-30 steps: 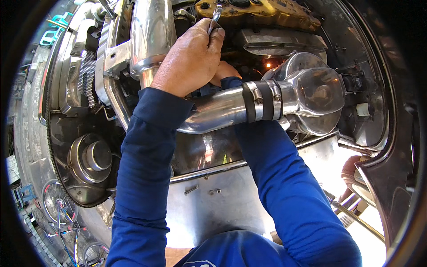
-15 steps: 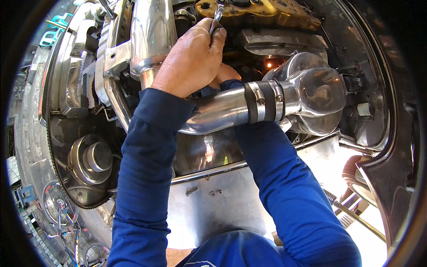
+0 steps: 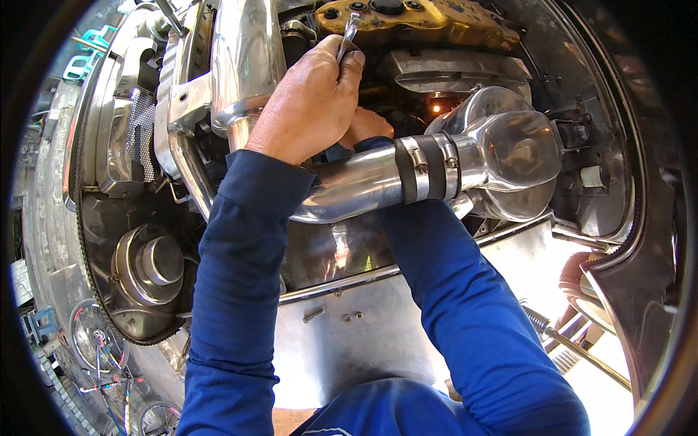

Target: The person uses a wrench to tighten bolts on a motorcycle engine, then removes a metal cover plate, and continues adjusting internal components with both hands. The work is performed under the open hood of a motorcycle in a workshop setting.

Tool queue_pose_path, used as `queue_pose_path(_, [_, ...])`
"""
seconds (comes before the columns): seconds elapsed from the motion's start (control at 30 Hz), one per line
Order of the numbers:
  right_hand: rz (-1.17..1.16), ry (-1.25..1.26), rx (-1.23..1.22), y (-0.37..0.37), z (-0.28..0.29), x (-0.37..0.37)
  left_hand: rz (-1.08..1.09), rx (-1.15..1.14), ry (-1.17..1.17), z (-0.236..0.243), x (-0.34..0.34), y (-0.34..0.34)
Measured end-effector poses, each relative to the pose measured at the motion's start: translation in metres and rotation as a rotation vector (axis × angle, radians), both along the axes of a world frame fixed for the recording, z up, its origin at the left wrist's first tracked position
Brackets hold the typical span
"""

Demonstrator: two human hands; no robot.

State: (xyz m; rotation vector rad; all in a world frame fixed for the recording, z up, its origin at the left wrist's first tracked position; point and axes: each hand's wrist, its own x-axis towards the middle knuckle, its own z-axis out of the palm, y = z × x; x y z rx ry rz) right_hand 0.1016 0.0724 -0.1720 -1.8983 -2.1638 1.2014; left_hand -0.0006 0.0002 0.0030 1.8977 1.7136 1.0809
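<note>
My left hand (image 3: 309, 105) is closed round a shiny wrench (image 3: 350, 30), whose end sticks up past the thumb toward the gold engine cover (image 3: 429, 23). Behind and below it, my right hand (image 3: 369, 127) reaches up into the engine bay. That arm passes under a polished metal pipe (image 3: 352, 182), and the left hand covers the right fingers, so their grip is hidden. A black rubber coupling (image 3: 435, 167) with metal clamps joins the pipe to a rounded polished housing (image 3: 520, 149).
A large upright metal tube (image 3: 247, 58) rises beside my left wrist. Loose bolts and nuts (image 3: 314, 315) lie on the silver panel (image 3: 356, 356) before me. A round metal part (image 3: 156, 258) sits at the left. Beyond the bodywork, a bicycle (image 3: 102, 345) shows on the ground.
The view has shifted slightly. My left hand still grips the wrench, and both hands have hardly moved against the engine parts.
</note>
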Motion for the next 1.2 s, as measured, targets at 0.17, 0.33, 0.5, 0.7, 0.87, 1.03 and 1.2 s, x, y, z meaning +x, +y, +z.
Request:
queue_pose_path(0.17, [-0.008, -0.052, 0.028, -0.001, 0.002, -0.003, 0.008, -0.072, -0.079, -0.001, 0.002, -0.002])
queue_pose_path(0.33, [0.068, 0.196, -0.06, 0.005, -0.001, -0.001, 0.009, -0.066, -0.017, 0.001, 0.001, -0.001])
queue_pose_path(0.5, [-0.058, 0.068, -0.084, 0.002, 0.0, 0.003, -0.003, -0.033, -0.04, 0.0, 0.0, 0.002])
queue_pose_path(0.7, [-0.034, 0.109, 0.001, 0.003, -0.016, -0.003, 0.01, -0.043, -0.017, -0.001, 0.0, -0.001])
queue_pose_path(0.87, [-0.103, 0.056, 0.03, 0.006, -0.022, -0.003, 0.019, -0.078, -0.038, 0.003, 0.002, -0.001])
queue_pose_path(1.03, [-0.12, 0.087, 0.111, -0.005, -0.007, -0.004, 0.013, -0.153, -0.07, 0.005, 0.001, -0.002])
queue_pose_path(1.2, [-0.122, 0.132, 0.093, -0.01, 0.001, -0.005, 0.001, -0.074, -0.045, 0.003, 0.001, 0.0])
